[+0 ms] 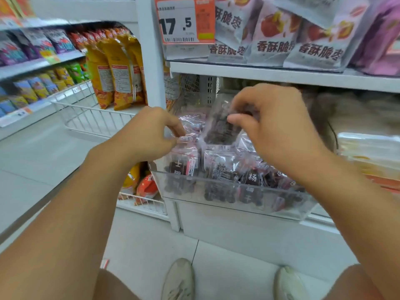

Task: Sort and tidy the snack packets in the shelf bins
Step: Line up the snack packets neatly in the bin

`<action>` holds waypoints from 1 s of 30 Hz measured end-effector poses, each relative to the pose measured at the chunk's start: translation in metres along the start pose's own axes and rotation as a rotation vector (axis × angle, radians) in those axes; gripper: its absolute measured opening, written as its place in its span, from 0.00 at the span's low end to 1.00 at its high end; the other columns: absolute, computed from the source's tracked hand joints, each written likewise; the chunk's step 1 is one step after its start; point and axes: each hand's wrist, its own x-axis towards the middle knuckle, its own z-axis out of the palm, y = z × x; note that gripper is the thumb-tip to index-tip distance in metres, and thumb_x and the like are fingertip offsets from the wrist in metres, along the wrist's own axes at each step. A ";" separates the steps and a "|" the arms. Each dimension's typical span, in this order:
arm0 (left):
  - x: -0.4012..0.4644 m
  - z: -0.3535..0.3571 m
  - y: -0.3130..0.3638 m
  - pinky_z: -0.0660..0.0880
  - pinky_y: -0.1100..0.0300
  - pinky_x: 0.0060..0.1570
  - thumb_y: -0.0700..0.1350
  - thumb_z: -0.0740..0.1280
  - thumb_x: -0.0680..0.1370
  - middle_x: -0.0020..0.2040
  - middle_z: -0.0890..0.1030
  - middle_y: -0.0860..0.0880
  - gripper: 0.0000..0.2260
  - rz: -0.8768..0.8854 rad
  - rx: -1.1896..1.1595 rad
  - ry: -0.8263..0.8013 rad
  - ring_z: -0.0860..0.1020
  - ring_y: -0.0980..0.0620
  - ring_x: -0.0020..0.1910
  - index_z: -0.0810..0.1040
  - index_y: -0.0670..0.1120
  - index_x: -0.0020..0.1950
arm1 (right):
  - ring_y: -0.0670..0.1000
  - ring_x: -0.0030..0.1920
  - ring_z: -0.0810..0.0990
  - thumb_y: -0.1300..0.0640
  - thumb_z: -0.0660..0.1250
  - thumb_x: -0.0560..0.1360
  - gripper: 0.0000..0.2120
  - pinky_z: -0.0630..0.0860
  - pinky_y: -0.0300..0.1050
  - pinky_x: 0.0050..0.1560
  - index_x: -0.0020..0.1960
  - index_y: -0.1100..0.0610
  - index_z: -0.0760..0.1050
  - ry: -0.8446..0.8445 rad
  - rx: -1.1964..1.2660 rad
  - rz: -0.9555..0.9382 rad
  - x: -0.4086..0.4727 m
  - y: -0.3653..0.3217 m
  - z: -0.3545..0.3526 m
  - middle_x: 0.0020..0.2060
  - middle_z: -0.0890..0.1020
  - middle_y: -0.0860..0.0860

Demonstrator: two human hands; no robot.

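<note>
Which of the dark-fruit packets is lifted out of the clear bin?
The upright packet pinched by the right hand, raised above the others. The rest lie packed in the clear bin; the left hand pinches one there.

Right bin blurred, contents unclear; left hand fingers hide packet, maybe pinched.
</note>
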 end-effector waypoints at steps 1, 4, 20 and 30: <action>-0.001 -0.002 -0.004 0.65 0.80 0.35 0.40 0.72 0.77 0.41 0.81 0.59 0.07 0.002 -0.008 0.003 0.72 0.75 0.35 0.85 0.51 0.51 | 0.50 0.40 0.77 0.50 0.73 0.75 0.07 0.75 0.46 0.44 0.44 0.54 0.80 -0.058 0.069 0.014 0.001 -0.004 0.014 0.39 0.81 0.48; -0.005 -0.004 -0.013 0.65 0.79 0.34 0.37 0.72 0.77 0.30 0.78 0.64 0.08 0.020 -0.031 -0.016 0.73 0.72 0.34 0.85 0.50 0.49 | 0.53 0.41 0.79 0.51 0.75 0.73 0.10 0.76 0.49 0.47 0.42 0.57 0.79 -0.225 0.160 0.069 0.000 -0.010 0.059 0.40 0.82 0.51; -0.007 -0.004 -0.019 0.76 0.50 0.45 0.53 0.77 0.71 0.42 0.85 0.53 0.04 -0.046 -0.182 -0.151 0.78 0.43 0.43 0.87 0.55 0.42 | 0.45 0.31 0.73 0.56 0.79 0.69 0.13 0.67 0.37 0.33 0.31 0.54 0.77 -0.437 0.187 0.060 -0.001 -0.022 0.112 0.29 0.77 0.48; -0.001 0.000 -0.013 0.68 0.73 0.34 0.46 0.82 0.66 0.39 0.84 0.58 0.08 -0.091 -0.001 -0.257 0.77 0.65 0.37 0.87 0.55 0.40 | 0.44 0.36 0.80 0.61 0.76 0.69 0.05 0.79 0.39 0.42 0.45 0.54 0.86 -0.514 0.363 0.194 0.011 -0.008 0.088 0.37 0.85 0.48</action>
